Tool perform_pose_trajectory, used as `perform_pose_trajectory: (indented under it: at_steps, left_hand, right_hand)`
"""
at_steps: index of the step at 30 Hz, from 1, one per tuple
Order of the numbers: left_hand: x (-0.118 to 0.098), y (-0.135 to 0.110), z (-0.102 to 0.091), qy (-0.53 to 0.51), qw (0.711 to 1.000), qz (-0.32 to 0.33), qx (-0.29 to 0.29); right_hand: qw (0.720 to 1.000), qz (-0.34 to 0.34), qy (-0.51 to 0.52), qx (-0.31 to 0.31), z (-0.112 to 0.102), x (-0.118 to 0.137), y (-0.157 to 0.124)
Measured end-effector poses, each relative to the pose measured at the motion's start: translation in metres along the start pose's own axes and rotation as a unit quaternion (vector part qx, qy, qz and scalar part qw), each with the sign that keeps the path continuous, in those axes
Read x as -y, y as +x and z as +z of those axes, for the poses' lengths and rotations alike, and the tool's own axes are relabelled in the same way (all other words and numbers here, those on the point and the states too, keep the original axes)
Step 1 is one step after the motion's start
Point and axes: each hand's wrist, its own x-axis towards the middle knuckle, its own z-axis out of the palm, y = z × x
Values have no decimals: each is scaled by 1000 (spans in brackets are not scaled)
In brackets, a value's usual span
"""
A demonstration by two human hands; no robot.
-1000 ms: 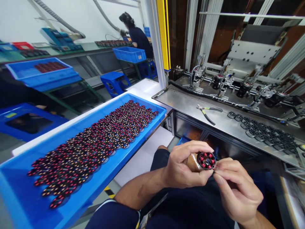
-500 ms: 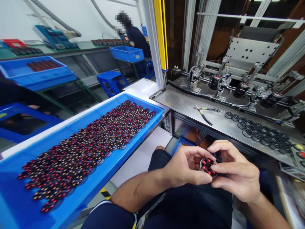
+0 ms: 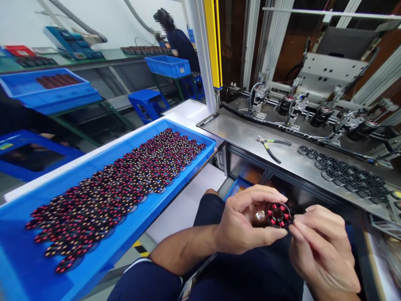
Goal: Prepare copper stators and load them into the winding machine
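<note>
My left hand point(image 3: 244, 221) is closed around a small round stator point(image 3: 277, 214) with red wire coils, held face up over my lap. Its thumb and fingers wrap the black ring from the left. My right hand point(image 3: 319, 246) sits just right of the stator, fingertips pinched together at its edge, apparently on a thin wire that is too fine to see. A long blue tray point(image 3: 184, 175) at my left holds several rows of the same red-coiled stators point(image 3: 125, 184).
A steel bench point(image 3: 250, 138) ahead carries pliers point(image 3: 271, 146), a row of black ring parts point(image 3: 347, 175) and a winding machine point(image 3: 319, 108) behind. More blue trays point(image 3: 46, 90) and a blue stool point(image 3: 147, 106) stand left. Another person point(image 3: 180, 39) works at the far bench.
My right hand has slid off the top of the stator to its right edge and pinched there. The left hand has turned the stator slightly, face toward me.
</note>
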Motion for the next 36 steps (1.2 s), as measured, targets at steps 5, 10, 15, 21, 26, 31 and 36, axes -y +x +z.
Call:
perform_pose_trajectory:
  at_steps: [5,10,15,21,26,31,36]
  left_hand:
    - [4,-1,2,58,996,64,-12]
    - [7,-7,4,36,999,28,-27]
    - [0,-4,-5,-38,983,-179,25]
    - [-4,1,-18,-147,931,-313,116]
    - [5,-1,-20,-202,922,-315,99]
    - [8,0,-21,-273,905,-306,112]
    - [-2,2,-22,-199,952,-215,92]
  right_hand:
    - [995,81,42,-40,15,7,-3]
    - [984,153,61,-72,27,11,-2]
    - [983,146,86,-65,28,2,2]
    - [981,154,116,-16,20,-2,8]
    - [986,142,76,50,9,-2,10]
    - [988,129,58,64,3,0,12]
    - [979,160,93,81,2,4,21]
